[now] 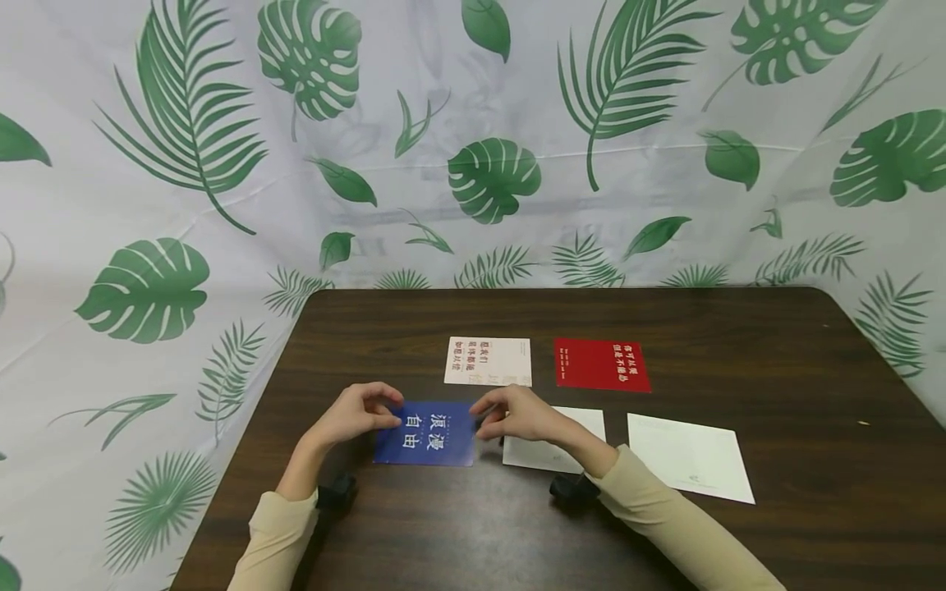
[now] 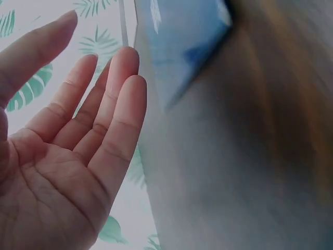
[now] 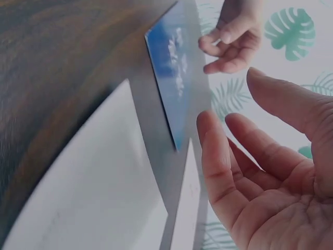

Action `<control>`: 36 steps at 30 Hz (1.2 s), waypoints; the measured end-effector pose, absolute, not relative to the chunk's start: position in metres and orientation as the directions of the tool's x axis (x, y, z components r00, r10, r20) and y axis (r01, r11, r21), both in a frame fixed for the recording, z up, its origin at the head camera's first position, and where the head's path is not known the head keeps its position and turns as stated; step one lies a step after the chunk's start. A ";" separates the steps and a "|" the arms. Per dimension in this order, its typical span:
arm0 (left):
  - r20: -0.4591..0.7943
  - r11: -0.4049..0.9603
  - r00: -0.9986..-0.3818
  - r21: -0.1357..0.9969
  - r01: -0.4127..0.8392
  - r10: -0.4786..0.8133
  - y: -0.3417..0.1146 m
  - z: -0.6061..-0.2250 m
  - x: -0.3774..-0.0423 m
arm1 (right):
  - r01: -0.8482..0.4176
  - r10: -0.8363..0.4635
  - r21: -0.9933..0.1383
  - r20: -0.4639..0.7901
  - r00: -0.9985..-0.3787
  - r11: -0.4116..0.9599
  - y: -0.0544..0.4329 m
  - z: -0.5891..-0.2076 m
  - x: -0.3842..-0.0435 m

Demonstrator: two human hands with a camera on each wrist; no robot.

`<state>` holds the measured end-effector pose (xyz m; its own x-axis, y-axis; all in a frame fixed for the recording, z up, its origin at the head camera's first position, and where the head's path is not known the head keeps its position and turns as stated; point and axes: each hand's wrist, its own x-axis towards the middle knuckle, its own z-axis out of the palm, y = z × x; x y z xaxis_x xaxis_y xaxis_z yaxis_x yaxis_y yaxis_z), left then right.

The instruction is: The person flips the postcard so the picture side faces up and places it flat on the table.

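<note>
A blue card (image 1: 423, 443) with white characters lies on the dark table, between my two hands. My left hand (image 1: 360, 413) hovers at its left edge with thumb and fingers apart; in the left wrist view nothing lies in the palm, and the blue card (image 2: 190, 44) is beyond the fingertips. At the card's right edge is my right hand (image 1: 517, 413), fingers loosely bent and nothing between them in the right wrist view. A white card (image 1: 543, 451) lies partly hidden beneath the right hand and forearm.
Behind the hands lie a cream card (image 1: 488, 361) with red characters and a red card (image 1: 602, 365). Another white card (image 1: 691, 455) rests to the right of the right forearm. A leaf-patterned white cloth (image 1: 414, 189) hangs behind the wooden table (image 1: 813, 460).
</note>
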<state>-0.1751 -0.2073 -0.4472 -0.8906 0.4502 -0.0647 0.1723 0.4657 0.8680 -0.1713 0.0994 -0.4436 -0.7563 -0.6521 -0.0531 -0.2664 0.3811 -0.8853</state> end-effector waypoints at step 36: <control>0.051 0.333 -0.756 0.877 0.347 0.653 -0.070 -0.446 -0.195 | -0.218 -0.492 -0.865 -0.038 -0.870 0.452 0.192 -0.438 -0.159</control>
